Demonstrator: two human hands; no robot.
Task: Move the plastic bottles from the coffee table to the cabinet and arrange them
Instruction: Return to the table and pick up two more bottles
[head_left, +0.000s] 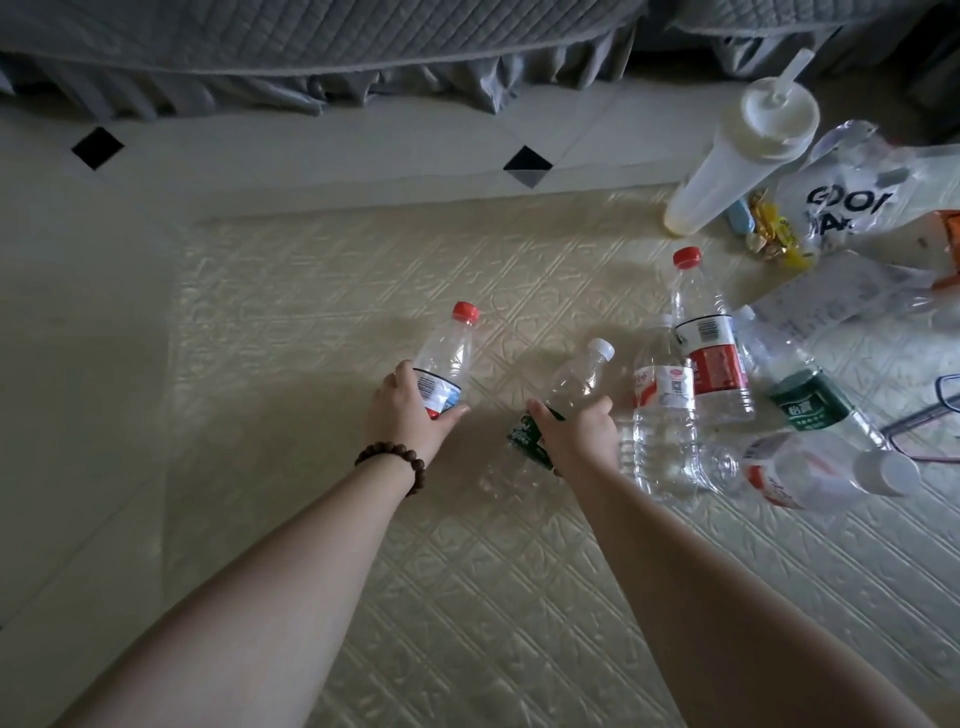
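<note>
**Gripping two bottles for the carry**

Nearest, the left hand (402, 415) wraps a red-capped bottle (444, 364) and the right hand (576, 431) clasps a green-labelled bottle (561, 400), likely for lifting. Remaining bottles (706, 353) cluster toward the coffee table's (467, 597) right edge.

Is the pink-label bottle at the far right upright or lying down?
Lying down: the pink-label bottle rests on its side on the coffee table, white cap pointing right.

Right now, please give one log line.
left hand: grips red-capped clear plastic bottle | right hand: grips white-capped green-labelled clear plastic bottle
</note>
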